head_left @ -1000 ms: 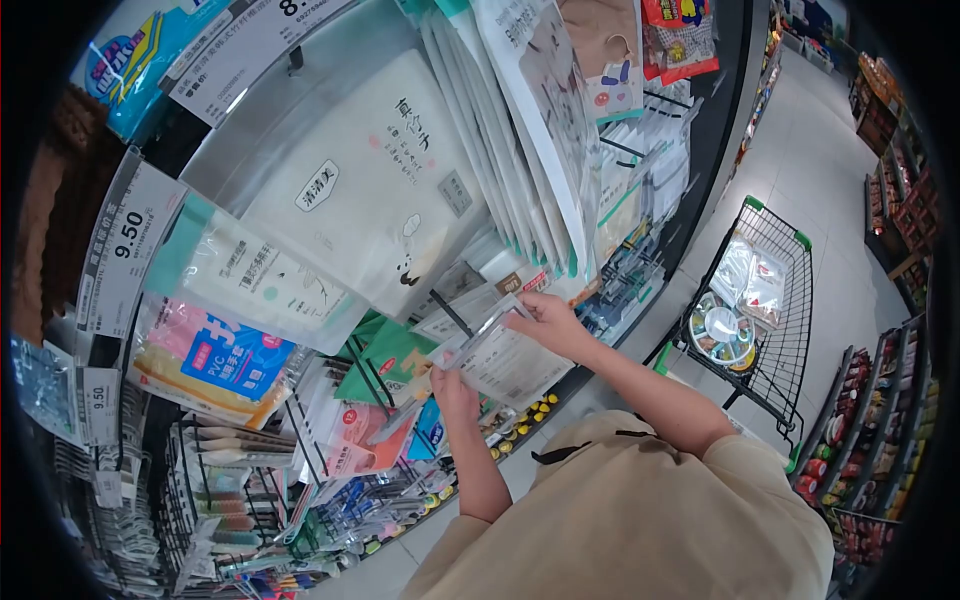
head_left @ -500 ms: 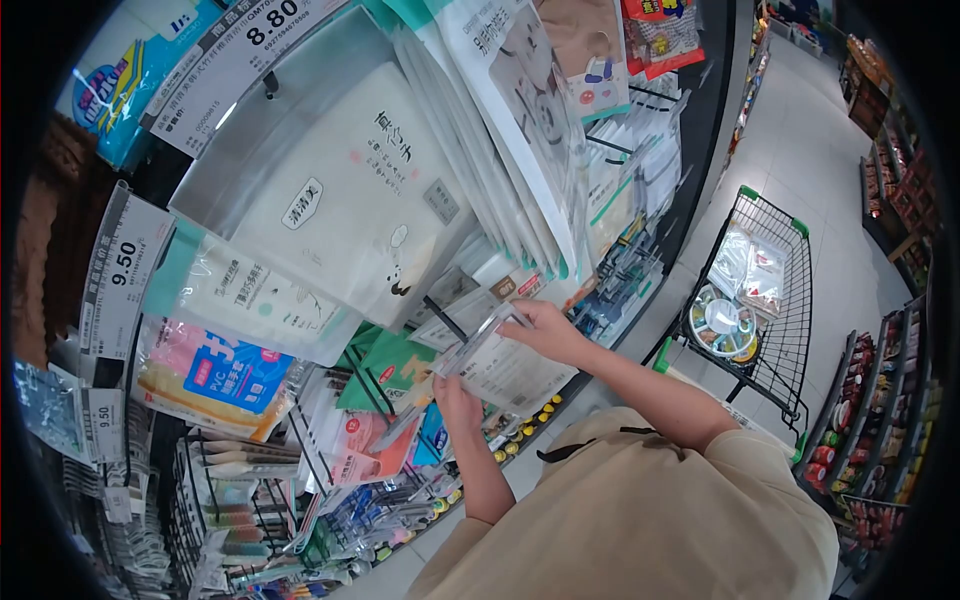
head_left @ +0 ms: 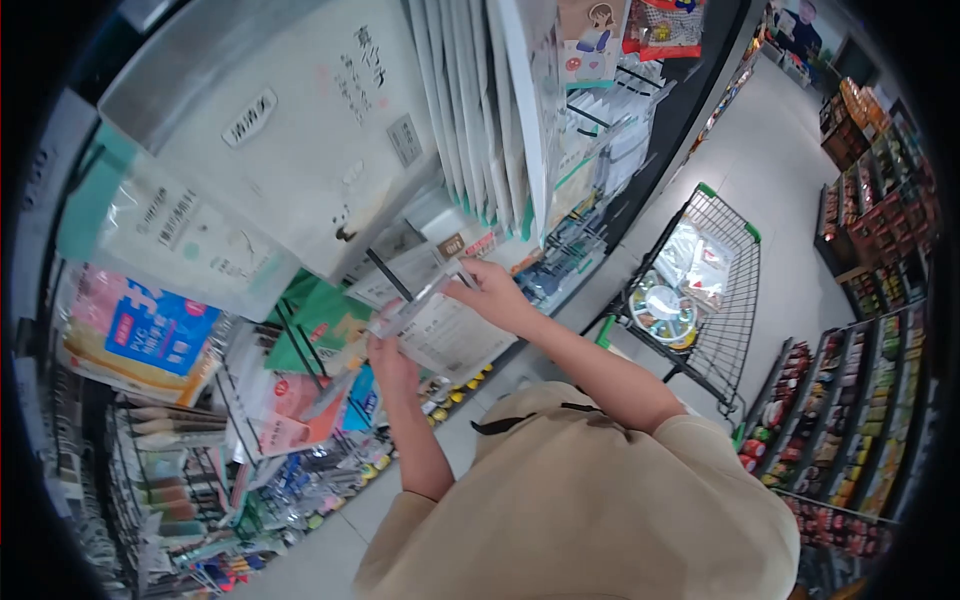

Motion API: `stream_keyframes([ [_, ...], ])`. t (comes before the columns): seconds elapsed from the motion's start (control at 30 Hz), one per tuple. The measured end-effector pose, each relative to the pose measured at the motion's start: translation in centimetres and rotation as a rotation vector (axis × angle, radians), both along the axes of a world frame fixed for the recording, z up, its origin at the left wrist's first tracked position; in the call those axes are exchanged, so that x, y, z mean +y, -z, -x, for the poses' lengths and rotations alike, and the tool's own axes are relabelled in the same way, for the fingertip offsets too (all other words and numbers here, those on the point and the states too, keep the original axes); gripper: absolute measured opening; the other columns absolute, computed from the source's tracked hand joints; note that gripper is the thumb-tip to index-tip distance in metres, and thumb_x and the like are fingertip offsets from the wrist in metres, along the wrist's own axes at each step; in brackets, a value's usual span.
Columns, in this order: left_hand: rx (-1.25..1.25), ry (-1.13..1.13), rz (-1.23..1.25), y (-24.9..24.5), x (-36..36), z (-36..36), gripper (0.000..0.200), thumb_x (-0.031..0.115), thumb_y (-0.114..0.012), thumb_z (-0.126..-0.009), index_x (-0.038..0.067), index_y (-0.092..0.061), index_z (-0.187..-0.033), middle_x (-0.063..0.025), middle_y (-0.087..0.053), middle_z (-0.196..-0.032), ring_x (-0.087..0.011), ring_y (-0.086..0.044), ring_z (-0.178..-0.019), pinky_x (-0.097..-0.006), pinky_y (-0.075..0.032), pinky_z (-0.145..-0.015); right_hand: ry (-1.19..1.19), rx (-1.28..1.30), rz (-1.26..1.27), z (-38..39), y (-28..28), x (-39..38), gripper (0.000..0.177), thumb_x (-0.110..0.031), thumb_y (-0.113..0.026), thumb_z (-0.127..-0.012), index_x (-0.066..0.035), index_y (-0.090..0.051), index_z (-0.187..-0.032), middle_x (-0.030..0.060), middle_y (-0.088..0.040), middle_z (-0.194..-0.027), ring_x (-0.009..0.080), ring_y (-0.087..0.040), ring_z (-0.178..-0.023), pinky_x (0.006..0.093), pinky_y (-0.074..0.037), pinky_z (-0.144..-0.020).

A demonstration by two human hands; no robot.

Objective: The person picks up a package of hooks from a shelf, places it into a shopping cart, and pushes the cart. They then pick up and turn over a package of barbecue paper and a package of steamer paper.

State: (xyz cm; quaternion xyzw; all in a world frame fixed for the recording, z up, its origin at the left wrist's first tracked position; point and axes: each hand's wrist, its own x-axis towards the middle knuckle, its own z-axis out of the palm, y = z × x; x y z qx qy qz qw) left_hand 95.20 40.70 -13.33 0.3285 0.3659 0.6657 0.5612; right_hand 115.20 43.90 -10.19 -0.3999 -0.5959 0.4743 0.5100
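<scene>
A flat clear package with a white printed back (head_left: 455,338) is held between both hands, beside a dark peg hook (head_left: 388,273) of the rack; whether it still hangs on the hook cannot be told. My left hand (head_left: 393,370) is closed on its left edge, with the fingers partly hidden. My right hand (head_left: 492,297) pinches the upper right edge, thumb on the near face. Above the hands hang large white packs with black print (head_left: 290,110). A green pack (head_left: 315,330) hangs left of my left hand.
At the right stands a black wire cart (head_left: 722,290) with green corners, holding clear packs and a round tray (head_left: 663,312). Stocked shelves (head_left: 850,410) line the far right. A blue and pink pack (head_left: 160,325) hangs at the left.
The view has shifted, so the hands, package, rack and cart appear further left and a little higher. Both hands keep their hold on the package.
</scene>
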Motion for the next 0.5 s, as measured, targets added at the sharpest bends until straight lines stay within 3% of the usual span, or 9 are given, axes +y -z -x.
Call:
stream_keyframes([
  [0.1,-0.018,0.035,-0.053,0.3,-0.1,-0.1,0.034,0.021,-0.049,-0.102,-0.005,-0.057,-0.121,-0.0138,-0.061,-0.119,-0.0220,-0.058,-0.110,-0.0359,-0.046,-0.097,-0.020,0.121,0.040,0.4,0.3,0.0,0.017,-0.011,-0.065,-0.090,0.002,-0.064,-0.100,0.0050,-0.066,-0.085,0.0080,-0.056,-0.080,0.0262,-0.047,-0.072],
  [0.27,-0.039,0.035,0.010,0.4,0.0,0.0,0.036,0.026,-0.052,-0.101,-0.004,-0.061,-0.118,-0.0110,-0.064,-0.115,-0.0176,-0.058,-0.107,-0.0315,-0.045,-0.095,-0.038,0.075,0.032,0.3,-0.1,0.3,0.014,-0.008,-0.065,-0.089,0.001,-0.065,-0.100,0.0022,-0.065,-0.086,0.0062,-0.055,-0.080,0.0248,-0.046,-0.071],
  [0.5,0.121,0.095,0.021,-1.7,-0.2,0.1,0.035,0.028,-0.049,-0.101,0.000,-0.065,-0.115,-0.0060,-0.067,-0.108,-0.0128,-0.057,-0.100,-0.0283,-0.042,-0.094,0.032,0.032,0.116,0.5,-0.9,-0.1,0.010,-0.005,-0.065,-0.089,0.001,-0.065,-0.097,-0.0026,-0.061,-0.083,0.0024,-0.050,-0.074,0.0192,-0.041,-0.066],
])
